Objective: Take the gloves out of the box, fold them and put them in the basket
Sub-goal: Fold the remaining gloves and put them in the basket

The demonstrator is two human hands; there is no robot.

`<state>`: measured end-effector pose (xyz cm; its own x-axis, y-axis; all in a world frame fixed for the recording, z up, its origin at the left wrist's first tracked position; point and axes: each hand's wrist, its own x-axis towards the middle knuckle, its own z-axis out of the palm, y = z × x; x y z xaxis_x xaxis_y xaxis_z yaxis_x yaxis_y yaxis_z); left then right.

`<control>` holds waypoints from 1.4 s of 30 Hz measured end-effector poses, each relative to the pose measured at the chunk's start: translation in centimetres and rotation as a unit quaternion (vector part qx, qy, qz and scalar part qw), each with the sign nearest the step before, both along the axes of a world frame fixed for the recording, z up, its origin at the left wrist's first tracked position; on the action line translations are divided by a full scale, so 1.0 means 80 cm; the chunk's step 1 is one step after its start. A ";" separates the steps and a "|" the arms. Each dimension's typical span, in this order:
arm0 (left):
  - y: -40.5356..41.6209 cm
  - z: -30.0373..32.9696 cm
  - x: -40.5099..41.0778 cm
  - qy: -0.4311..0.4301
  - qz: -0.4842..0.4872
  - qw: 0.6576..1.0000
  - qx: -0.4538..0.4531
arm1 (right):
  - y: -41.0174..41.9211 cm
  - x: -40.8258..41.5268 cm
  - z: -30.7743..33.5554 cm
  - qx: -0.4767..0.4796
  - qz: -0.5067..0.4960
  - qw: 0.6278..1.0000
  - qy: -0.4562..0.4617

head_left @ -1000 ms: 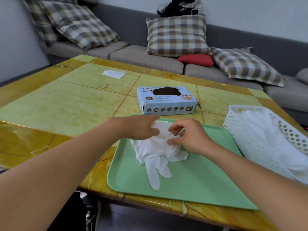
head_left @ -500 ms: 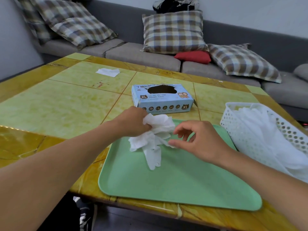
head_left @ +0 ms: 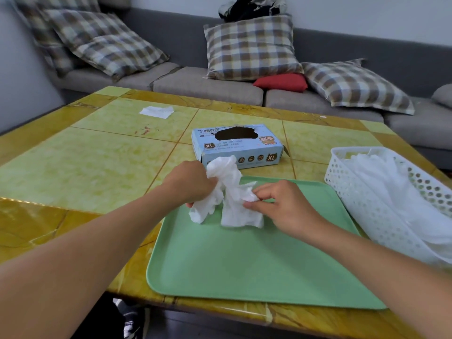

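A crumpled white bunch of gloves (head_left: 228,192) is held up over the far edge of the green tray (head_left: 256,260). It is gripped by the left hand (head_left: 192,183), whose fingers are curled around its left part, and its right part is pinched between thumb and fingertips of the right hand (head_left: 278,204). The blue glove box (head_left: 238,146) is seen just behind on the yellow counter (head_left: 80,165). More white gloves are contained in the white basket (head_left: 362,204) at the right.
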<state>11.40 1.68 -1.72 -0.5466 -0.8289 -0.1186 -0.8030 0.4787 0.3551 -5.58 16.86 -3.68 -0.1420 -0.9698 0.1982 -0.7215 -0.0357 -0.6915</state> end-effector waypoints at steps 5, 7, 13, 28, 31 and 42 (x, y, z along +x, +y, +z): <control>-0.015 0.004 0.009 -0.049 0.032 0.995 -0.084 | 0.059 -0.061 0.019 0.085 0.072 0.979 0.172; -0.014 0.009 0.013 -0.066 0.025 0.995 -0.074 | 0.073 -0.077 0.029 0.110 0.051 0.976 0.180; 0.005 0.023 0.013 -0.107 0.022 0.990 -0.085 | 0.075 -0.057 0.091 0.051 -0.045 0.961 -0.267; 0.123 0.072 -0.063 0.388 -0.215 0.819 0.364 | 0.090 -0.058 0.125 -0.013 -0.035 0.927 -0.372; 0.119 0.071 -0.064 0.400 -0.191 0.828 0.342 | 0.093 -0.070 0.129 -0.072 -0.059 0.917 -0.387; 0.126 0.082 -0.058 0.407 -0.148 0.854 0.287 | 0.090 -0.068 0.124 -0.061 -0.104 0.898 -0.424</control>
<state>6.73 11.75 4.82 -0.8174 -0.5730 0.0599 -0.0523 0.1774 0.9827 -10.99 24.04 6.26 -0.4667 -0.8837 0.0362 0.0618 -0.0734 -0.9954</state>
